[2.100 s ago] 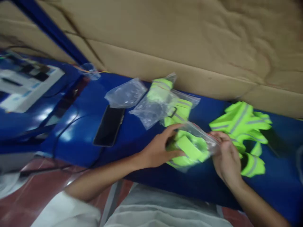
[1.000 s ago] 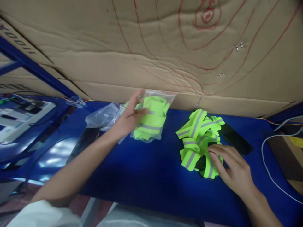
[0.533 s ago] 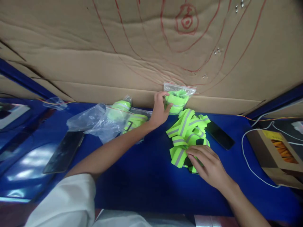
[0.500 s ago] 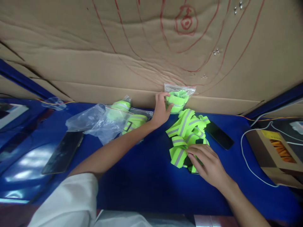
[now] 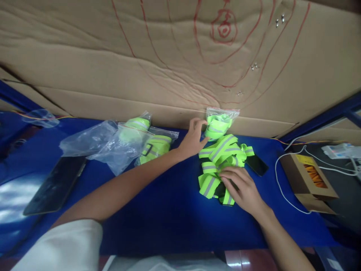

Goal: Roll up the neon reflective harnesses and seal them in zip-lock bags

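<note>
My left hand is at the left edge of a clear zip bag with a folded yellow-green reflective strap inside, which stands against the cardboard. Its thumb and fingers are apart. My right hand rests at a loose pile of the same straps, thumb and fingertips near a strap in the middle of the pile; whether they pinch it is hard to tell. Left of my left hand lie another bagged strap with a black buckle, one more bagged strap and crumpled clear bags.
A blue table meets a cardboard panel marked with red lines. A black tablet lies at the left. To the right are a dark phone, a white cable and an open cardboard box.
The view has shifted a little. My left hand's thumb and fingers have spread apart beside the bag. My right hand stays at the strap pile.
</note>
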